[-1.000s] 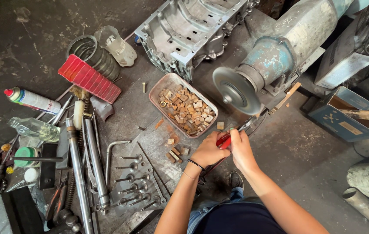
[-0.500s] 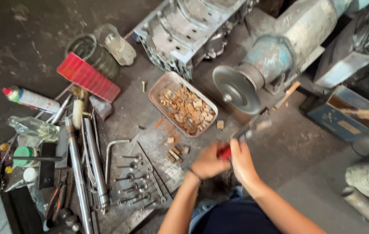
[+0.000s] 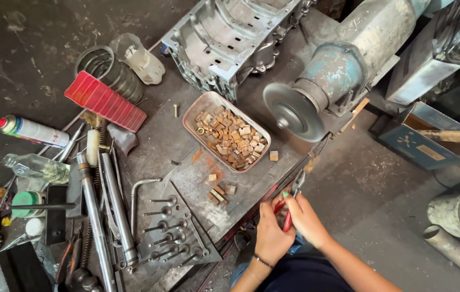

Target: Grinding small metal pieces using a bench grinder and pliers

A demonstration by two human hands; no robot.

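Both hands are meeting at the near edge of the workbench (image 3: 186, 146). The right hand (image 3: 306, 219) is grasping red-handled pliers (image 3: 289, 204); the left hand (image 3: 270, 235) is touching their handles, fingers curled. A tray of small blocks (image 3: 229, 135) is lying farther left, beside the grinding wheel (image 3: 293, 112).

Pliers (image 3: 289, 208) handles hidden in hands.

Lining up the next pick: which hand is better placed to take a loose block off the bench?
Probably the left hand: it sits on the side of the loose blocks, nearer them. The right hand has the red-handled pliers in its grip, on the far side from them.
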